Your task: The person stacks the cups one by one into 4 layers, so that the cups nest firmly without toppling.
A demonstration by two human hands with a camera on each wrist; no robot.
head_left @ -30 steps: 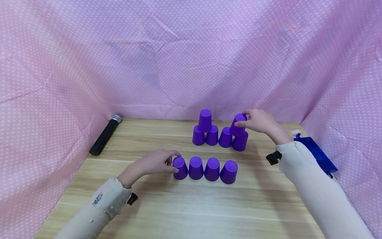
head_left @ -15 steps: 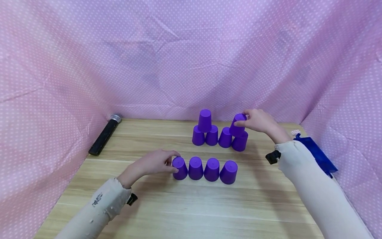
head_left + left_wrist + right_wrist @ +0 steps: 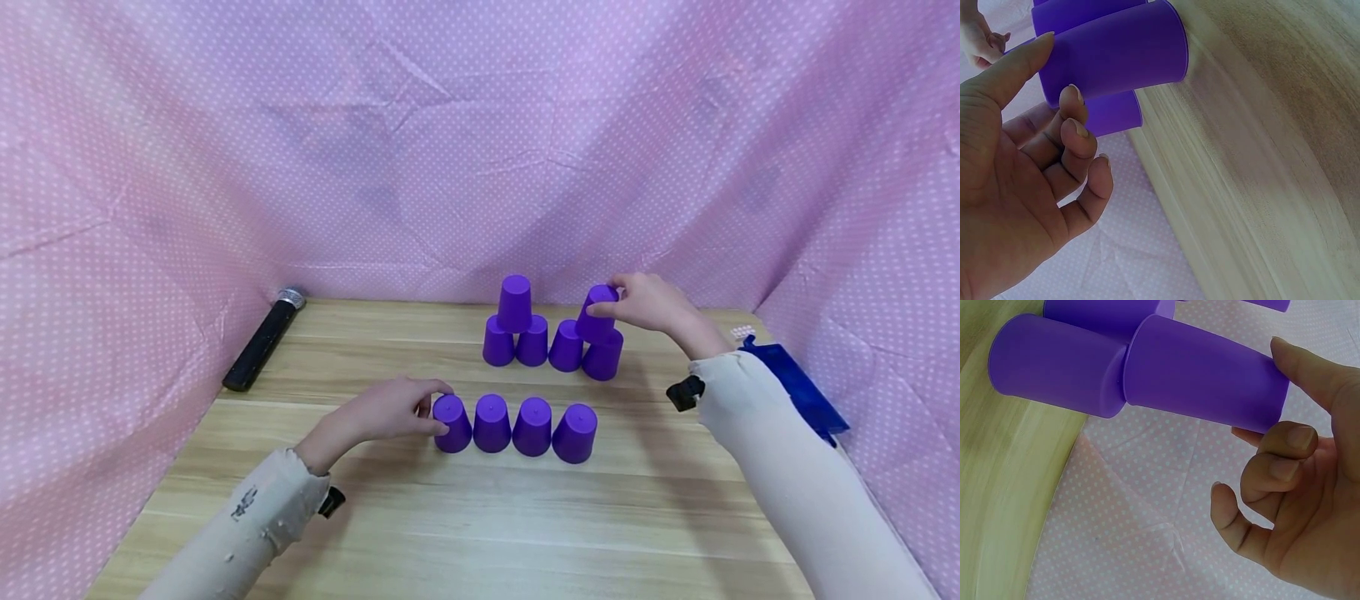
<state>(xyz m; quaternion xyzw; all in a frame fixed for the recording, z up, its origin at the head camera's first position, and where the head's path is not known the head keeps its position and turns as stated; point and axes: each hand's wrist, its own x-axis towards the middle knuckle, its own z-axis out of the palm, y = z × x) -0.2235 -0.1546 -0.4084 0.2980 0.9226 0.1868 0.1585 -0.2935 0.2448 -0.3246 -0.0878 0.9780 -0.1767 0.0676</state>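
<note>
My left hand (image 3: 390,408) pinches the upper part of an upside-down purple cup (image 3: 454,433), the leftmost of a front row standing on the table. Thumb and fingers span that cup in the left wrist view, the other fingers curled loosely below. Farther back, my right hand (image 3: 652,303) pinches another purple cup (image 3: 1204,372) near its closed end. That cup rests upside down across two lower cups, its rim against the lower right cup (image 3: 1054,365) in the right wrist view. Left of it, an upper cup (image 3: 515,304) sits on two more cups.
A black microphone (image 3: 262,342) lies at the table's left edge. At the right, a blue plastic tray-like object (image 3: 798,387) lies partly behind my sleeve, with small pale beads (image 3: 742,332) beside it. Pink dotted cloth (image 3: 420,167) surrounds the wooden table (image 3: 480,525).
Almost nothing differs. The right hand and its cup have shifted very slightly left; the left hand keeps its place at the front cup.
</note>
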